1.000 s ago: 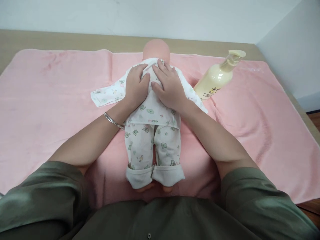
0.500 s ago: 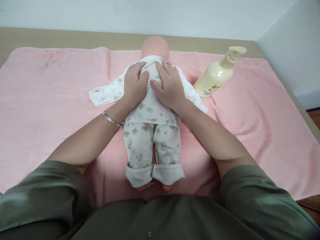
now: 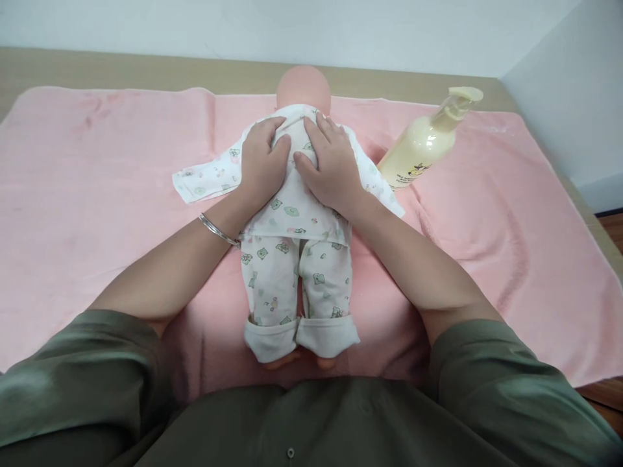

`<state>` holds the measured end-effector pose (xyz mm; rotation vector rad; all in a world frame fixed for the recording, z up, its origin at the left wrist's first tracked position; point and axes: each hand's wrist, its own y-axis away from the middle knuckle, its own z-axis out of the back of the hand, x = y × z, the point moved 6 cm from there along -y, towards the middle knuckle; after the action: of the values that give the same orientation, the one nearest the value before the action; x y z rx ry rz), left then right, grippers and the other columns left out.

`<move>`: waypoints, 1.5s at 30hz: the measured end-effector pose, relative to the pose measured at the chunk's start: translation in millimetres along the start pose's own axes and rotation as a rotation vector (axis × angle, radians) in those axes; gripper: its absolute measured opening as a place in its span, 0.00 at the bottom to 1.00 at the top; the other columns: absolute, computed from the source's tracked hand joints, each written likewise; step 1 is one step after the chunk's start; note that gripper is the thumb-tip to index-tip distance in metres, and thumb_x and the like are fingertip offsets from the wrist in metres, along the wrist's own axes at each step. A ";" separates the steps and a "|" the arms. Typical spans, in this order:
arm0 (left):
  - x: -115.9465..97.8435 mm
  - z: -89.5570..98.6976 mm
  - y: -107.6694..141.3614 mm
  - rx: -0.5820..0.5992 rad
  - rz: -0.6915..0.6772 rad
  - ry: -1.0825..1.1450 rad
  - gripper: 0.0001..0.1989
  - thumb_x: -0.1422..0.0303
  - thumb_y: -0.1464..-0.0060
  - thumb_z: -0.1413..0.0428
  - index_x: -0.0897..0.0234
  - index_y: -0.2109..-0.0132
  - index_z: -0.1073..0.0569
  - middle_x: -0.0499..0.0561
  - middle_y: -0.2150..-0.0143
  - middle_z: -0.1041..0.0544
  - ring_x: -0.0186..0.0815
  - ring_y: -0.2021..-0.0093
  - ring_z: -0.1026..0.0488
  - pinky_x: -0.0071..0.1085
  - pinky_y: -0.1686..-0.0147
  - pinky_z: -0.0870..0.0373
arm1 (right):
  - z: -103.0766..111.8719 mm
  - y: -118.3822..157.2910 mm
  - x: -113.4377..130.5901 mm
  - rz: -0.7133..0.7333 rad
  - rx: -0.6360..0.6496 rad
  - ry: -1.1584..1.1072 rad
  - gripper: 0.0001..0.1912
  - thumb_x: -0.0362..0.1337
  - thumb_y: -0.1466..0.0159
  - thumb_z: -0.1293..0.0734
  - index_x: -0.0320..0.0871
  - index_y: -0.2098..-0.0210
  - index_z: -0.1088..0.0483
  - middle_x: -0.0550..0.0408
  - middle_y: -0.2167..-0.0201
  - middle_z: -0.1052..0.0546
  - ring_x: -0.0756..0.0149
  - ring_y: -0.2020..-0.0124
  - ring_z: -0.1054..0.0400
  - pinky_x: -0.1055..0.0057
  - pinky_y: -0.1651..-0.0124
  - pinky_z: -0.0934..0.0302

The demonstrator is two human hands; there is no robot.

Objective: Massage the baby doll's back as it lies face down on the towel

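Note:
A baby doll (image 3: 304, 87) lies face down, its bald head pointing away from me. It wears a white printed top (image 3: 296, 217) and matching trousers (image 3: 272, 279) with turned-up cuffs. Flat on the left side of its upper back rests my left hand (image 3: 265, 155), open, thumb angled inward. My right hand (image 3: 333, 162) lies open on the right side of the back, fingers toward the shoulder. A narrow strip of the top shows between the two thumbs. Neither hand grips anything. The doll's feet (image 3: 326, 363) peek out below the cuffs, and its face is hidden.
A pink blanket (image 3: 111, 162) spreads under the doll over a wooden table (image 3: 146, 72). To the right of the doll a pale yellow pump bottle (image 3: 421, 146) stands, appearing tilted in the view. White walls (image 3: 311, 29) border the back and right side.
The whole view has shifted very slightly. Both hands keep their places on the doll's back, and the doll and bottle have not visibly moved.

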<state>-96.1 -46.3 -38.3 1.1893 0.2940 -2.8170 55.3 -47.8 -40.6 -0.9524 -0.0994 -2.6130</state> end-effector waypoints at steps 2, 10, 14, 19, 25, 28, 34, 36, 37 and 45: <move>-1.4 0.5 0.0 -0.006 -0.001 0.003 0.21 0.81 0.40 0.46 0.67 0.41 0.23 0.56 0.39 0.19 0.44 0.37 0.24 0.43 0.32 0.30 | -0.6 -0.8 -1.0 0.005 -0.012 -0.006 0.45 0.57 0.36 0.48 0.43 0.25 0.41 0.55 0.22 0.42 0.51 0.20 0.53 0.48 0.17 0.61; 13.4 -1.8 -2.1 -0.008 -0.053 0.061 0.18 0.73 0.39 0.44 0.51 0.44 0.24 0.48 0.40 0.19 0.44 0.37 0.25 0.45 0.33 0.30 | 1.3 2.1 0.9 0.044 -0.044 0.011 0.40 0.53 0.34 0.46 0.43 0.27 0.39 0.51 0.23 0.39 0.53 0.21 0.50 0.49 0.18 0.57; 18.3 -1.7 -3.9 -0.014 -0.049 0.082 0.16 0.67 0.41 0.43 0.43 0.47 0.24 0.43 0.42 0.18 0.44 0.39 0.25 0.47 0.34 0.30 | -1.6 0.4 -3.0 0.046 -0.060 -0.024 0.41 0.55 0.34 0.46 0.44 0.27 0.38 0.52 0.23 0.39 0.54 0.21 0.50 0.49 0.17 0.57; 13.0 -1.5 -2.7 0.016 -0.004 0.034 0.17 0.61 0.42 0.45 0.44 0.46 0.25 0.45 0.40 0.20 0.47 0.36 0.27 0.50 0.32 0.34 | -1.7 -0.3 -5.3 0.053 -0.098 -0.062 0.40 0.62 0.35 0.46 0.56 0.28 0.36 0.63 0.25 0.36 0.54 0.22 0.49 0.47 0.17 0.57; 9.8 0.1 -1.3 0.025 0.014 0.073 0.15 0.60 0.44 0.45 0.40 0.49 0.25 0.44 0.41 0.19 0.47 0.38 0.27 0.51 0.33 0.34 | -11.9 -9.2 -16.9 0.014 -0.077 -0.062 0.42 0.62 0.39 0.46 0.59 0.28 0.38 0.67 0.24 0.37 0.60 0.20 0.51 0.51 0.17 0.59; 11.1 0.6 -2.3 0.018 0.008 0.109 0.13 0.60 0.45 0.43 0.37 0.52 0.26 0.42 0.42 0.19 0.46 0.38 0.28 0.51 0.33 0.34 | -19.6 -16.8 -27.5 0.024 -0.115 -0.126 0.42 0.66 0.42 0.47 0.69 0.30 0.38 0.76 0.28 0.33 0.67 0.18 0.61 0.50 0.17 0.60; 5.7 2.0 -1.3 0.013 0.027 0.081 0.12 0.58 0.47 0.44 0.38 0.54 0.26 0.42 0.42 0.19 0.46 0.40 0.27 0.50 0.34 0.33 | -8.9 -8.8 -14.3 -0.011 -0.051 -0.056 0.40 0.64 0.41 0.47 0.68 0.31 0.37 0.78 0.30 0.31 0.61 0.19 0.55 0.55 0.16 0.58; 2.5 2.7 0.1 0.011 0.034 0.066 0.13 0.57 0.47 0.44 0.39 0.53 0.27 0.43 0.42 0.19 0.46 0.39 0.27 0.50 0.33 0.34 | -0.8 -1.6 -4.1 -0.009 -0.030 -0.010 0.39 0.59 0.36 0.48 0.60 0.29 0.38 0.74 0.27 0.33 0.60 0.21 0.52 0.56 0.16 0.58; 1.3 2.7 0.6 0.016 0.037 0.058 0.13 0.57 0.47 0.45 0.39 0.53 0.27 0.43 0.41 0.19 0.46 0.38 0.27 0.50 0.33 0.34 | 2.5 1.4 0.3 0.002 -0.031 0.007 0.38 0.56 0.34 0.49 0.56 0.28 0.39 0.71 0.26 0.35 0.61 0.21 0.51 0.55 0.16 0.58; 3.2 2.9 -0.7 0.015 0.027 0.091 0.13 0.56 0.47 0.44 0.39 0.53 0.25 0.43 0.41 0.19 0.48 0.37 0.27 0.51 0.34 0.33 | 7.5 6.7 5.3 0.026 -0.041 0.052 0.34 0.50 0.30 0.47 0.48 0.28 0.39 0.62 0.24 0.37 0.61 0.22 0.49 0.58 0.17 0.55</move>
<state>-100.5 -46.2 -38.5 1.3166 0.2603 -2.7523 58.4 -54.3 -31.8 -0.8928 -0.0198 -2.6232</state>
